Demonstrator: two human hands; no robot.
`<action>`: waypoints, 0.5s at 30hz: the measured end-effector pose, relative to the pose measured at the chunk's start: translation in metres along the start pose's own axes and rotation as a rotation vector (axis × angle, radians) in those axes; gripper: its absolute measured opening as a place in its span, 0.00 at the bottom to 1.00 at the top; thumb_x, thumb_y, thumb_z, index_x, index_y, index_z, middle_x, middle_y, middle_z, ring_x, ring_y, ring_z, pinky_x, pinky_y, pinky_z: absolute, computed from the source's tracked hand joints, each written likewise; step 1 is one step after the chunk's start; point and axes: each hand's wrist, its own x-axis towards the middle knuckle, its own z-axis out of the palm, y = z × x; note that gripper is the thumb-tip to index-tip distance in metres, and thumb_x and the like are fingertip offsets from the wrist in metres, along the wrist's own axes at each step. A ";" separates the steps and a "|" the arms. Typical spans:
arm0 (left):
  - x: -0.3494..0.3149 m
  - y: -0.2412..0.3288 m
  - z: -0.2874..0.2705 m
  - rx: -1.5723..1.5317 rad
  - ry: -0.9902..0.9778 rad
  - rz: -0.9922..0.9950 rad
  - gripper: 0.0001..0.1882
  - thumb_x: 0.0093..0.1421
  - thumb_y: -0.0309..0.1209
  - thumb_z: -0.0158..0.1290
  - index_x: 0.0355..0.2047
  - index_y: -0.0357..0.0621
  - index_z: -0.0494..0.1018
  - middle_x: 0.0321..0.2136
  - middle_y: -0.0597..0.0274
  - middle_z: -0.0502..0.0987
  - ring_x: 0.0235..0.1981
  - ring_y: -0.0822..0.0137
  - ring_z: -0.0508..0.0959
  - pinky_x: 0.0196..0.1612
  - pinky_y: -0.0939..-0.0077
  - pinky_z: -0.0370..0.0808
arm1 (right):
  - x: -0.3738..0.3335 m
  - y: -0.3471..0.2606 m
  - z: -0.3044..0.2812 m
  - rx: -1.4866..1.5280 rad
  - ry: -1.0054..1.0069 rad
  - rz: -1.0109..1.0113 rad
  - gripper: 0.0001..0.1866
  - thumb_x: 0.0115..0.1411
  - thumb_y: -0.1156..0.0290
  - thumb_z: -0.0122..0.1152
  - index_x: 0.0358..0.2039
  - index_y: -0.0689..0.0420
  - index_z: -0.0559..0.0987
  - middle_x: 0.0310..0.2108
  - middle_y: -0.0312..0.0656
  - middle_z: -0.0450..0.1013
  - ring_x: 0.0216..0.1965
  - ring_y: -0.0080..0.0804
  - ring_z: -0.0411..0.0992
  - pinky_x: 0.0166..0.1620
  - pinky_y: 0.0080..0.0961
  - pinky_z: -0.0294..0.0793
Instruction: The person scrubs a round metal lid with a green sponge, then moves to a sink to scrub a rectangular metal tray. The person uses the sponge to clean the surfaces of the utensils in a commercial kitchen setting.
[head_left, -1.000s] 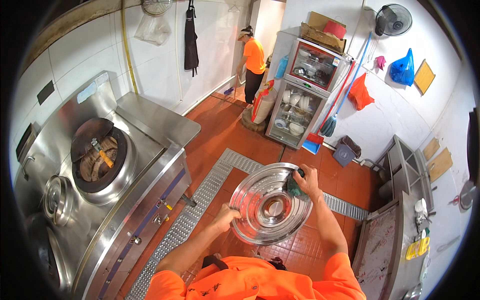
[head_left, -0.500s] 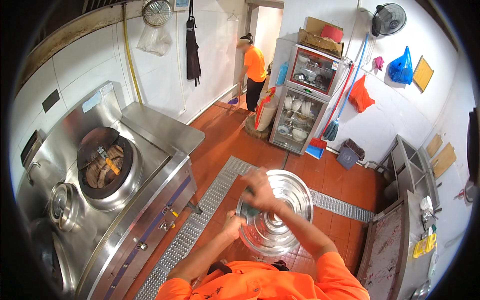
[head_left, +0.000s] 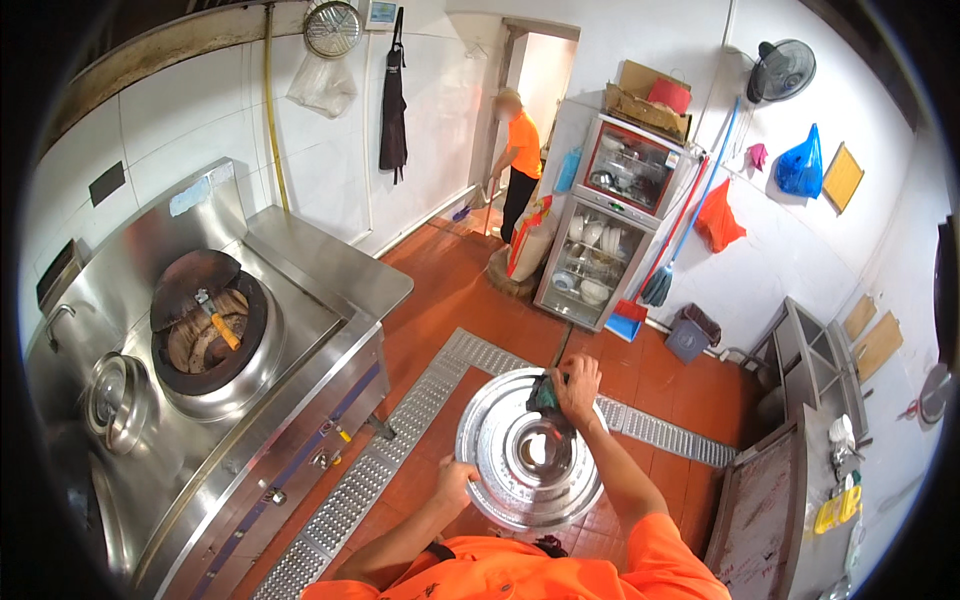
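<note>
A large round silver metal lid (head_left: pixel 492 445) with stepped rings is in front of my body, above the floor. Its left rim is gripped by my left hand (head_left: pixel 457 482), fingers closed round the edge. My right hand (head_left: pixel 579 388) presses a dark green cloth or scouring pad (head_left: pixel 543 393) against the far right part of the lid, near the rim. The pad's exact kind is hard to make out under the fingers.
To the left stands a steel wok range (head_left: pixel 330 385) with a dark burner (head_left: pixel 215 335). A metal floor drain grate (head_left: pixel 400 450) crosses the red tiles. Farther off are a glass-door dish cabinet (head_left: pixel 600 250) and a person (head_left: pixel 522 150) with a long handle. A steel counter (head_left: pixel 770 490) lines the right.
My right hand has swept with the pad from the lid's left side to its far right part. The lid has shifted slightly left and down; my left hand stays on its rim.
</note>
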 end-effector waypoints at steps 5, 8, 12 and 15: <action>0.001 -0.006 0.002 0.006 0.016 0.011 0.13 0.33 0.15 0.46 0.23 0.32 0.73 0.21 0.61 0.74 0.21 0.67 0.73 0.26 0.75 0.69 | -0.009 -0.014 -0.023 0.033 -0.004 -0.035 0.12 0.54 0.63 0.61 0.35 0.54 0.74 0.41 0.44 0.67 0.47 0.44 0.63 0.47 0.43 0.58; 0.004 -0.015 -0.010 0.145 0.006 0.068 0.11 0.33 0.16 0.46 0.22 0.33 0.72 0.20 0.62 0.74 0.20 0.68 0.72 0.25 0.76 0.68 | -0.022 -0.015 -0.037 0.037 -0.089 -0.036 0.15 0.53 0.59 0.63 0.37 0.53 0.75 0.40 0.43 0.68 0.46 0.44 0.63 0.47 0.43 0.58; 0.010 -0.025 -0.014 0.294 -0.084 0.181 0.11 0.32 0.15 0.46 0.20 0.35 0.72 0.19 0.63 0.73 0.20 0.69 0.71 0.24 0.77 0.67 | -0.056 -0.006 -0.045 0.010 -0.202 -0.092 0.21 0.48 0.58 0.66 0.40 0.54 0.75 0.42 0.44 0.68 0.47 0.45 0.63 0.49 0.44 0.58; 0.006 -0.019 -0.003 0.104 -0.056 -0.008 0.14 0.32 0.14 0.46 0.24 0.35 0.72 0.21 0.63 0.73 0.20 0.68 0.72 0.23 0.76 0.68 | -0.066 0.005 -0.043 0.201 -0.200 -0.056 0.20 0.47 0.61 0.66 0.40 0.55 0.74 0.43 0.45 0.68 0.47 0.47 0.63 0.51 0.43 0.59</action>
